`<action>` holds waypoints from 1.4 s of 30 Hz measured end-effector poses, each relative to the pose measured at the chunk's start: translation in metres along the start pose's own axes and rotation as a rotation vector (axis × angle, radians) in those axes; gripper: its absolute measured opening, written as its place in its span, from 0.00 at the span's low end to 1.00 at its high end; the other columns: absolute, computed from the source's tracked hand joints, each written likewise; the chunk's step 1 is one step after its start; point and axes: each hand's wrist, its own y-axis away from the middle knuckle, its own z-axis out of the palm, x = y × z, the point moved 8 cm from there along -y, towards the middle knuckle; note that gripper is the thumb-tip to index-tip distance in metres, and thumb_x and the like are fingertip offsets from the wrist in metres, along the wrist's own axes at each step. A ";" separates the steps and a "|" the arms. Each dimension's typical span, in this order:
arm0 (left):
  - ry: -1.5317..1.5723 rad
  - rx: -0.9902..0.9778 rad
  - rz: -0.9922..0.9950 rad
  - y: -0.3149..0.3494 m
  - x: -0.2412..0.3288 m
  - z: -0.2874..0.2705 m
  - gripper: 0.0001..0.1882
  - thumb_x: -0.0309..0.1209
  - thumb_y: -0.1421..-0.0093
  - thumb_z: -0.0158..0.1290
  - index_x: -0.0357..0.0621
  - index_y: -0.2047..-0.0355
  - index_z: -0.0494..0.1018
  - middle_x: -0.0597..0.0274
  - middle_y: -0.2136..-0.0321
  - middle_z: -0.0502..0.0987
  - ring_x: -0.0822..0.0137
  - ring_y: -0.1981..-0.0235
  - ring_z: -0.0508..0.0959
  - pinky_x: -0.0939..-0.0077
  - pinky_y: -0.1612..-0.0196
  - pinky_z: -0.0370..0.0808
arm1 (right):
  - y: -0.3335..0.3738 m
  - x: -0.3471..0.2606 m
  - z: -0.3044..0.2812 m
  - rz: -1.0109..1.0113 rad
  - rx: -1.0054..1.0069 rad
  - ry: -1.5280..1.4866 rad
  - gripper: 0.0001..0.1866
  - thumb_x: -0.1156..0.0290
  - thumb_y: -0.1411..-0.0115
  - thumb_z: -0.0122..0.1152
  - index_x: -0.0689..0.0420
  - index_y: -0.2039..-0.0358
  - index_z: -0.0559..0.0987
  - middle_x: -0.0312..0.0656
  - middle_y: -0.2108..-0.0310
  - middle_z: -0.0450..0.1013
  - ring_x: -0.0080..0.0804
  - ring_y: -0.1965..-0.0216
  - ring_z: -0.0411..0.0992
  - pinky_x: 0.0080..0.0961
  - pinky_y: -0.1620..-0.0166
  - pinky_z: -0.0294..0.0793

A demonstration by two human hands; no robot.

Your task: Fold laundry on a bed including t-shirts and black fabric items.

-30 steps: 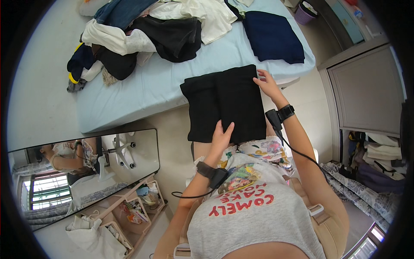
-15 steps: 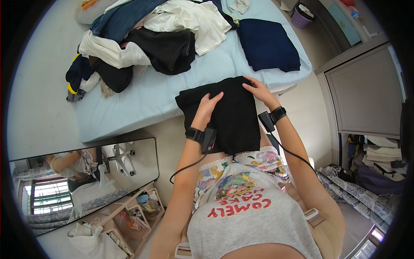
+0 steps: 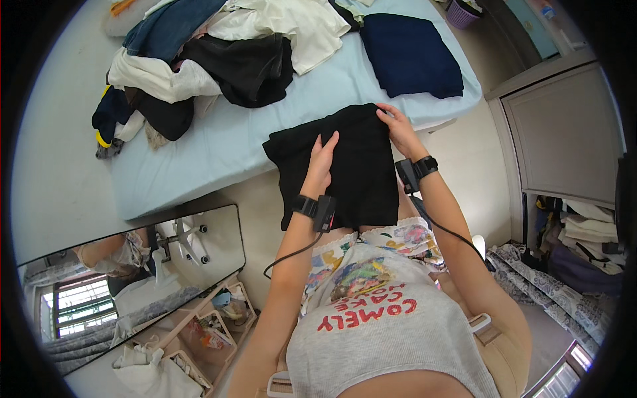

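Observation:
A black piece of clothing [image 3: 355, 179], folded into a rough rectangle, lies over my thighs with its far edge against the bed's side. Its exact kind cannot be made out. My left hand [image 3: 321, 164] rests on top of the cloth, left of its middle, thumb and a finger apart. At the far right corner, my right hand [image 3: 399, 131] holds the cloth's edge between thumb and fingers. Beyond it on the bed lies a folded navy garment [image 3: 413, 56].
The bed [image 3: 199, 159] with a pale blue sheet spans the far side. A loose clothes pile holds a white garment [image 3: 292, 30] and dark trousers [image 3: 249, 73]. A mirror [image 3: 219, 245] and rack [image 3: 215, 338] stand left; a grey cabinet [image 3: 564, 132] stands right. Cables run from both wristbands.
My left hand has shifted slightly on the black cloth, and its thumb has drawn closer to the fingers. My right hand stays at the far corner. The whole view has shifted a little.

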 end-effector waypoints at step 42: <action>-0.070 -0.101 0.000 0.084 0.011 -0.105 0.31 0.32 0.42 0.54 0.42 0.40 0.57 0.59 0.47 0.68 0.68 0.49 0.70 0.76 0.48 0.67 | 0.083 0.014 0.169 -0.554 -0.088 1.730 0.42 0.68 0.57 0.66 0.59 0.41 0.58 0.47 0.64 0.65 0.42 0.65 0.70 0.34 0.68 0.76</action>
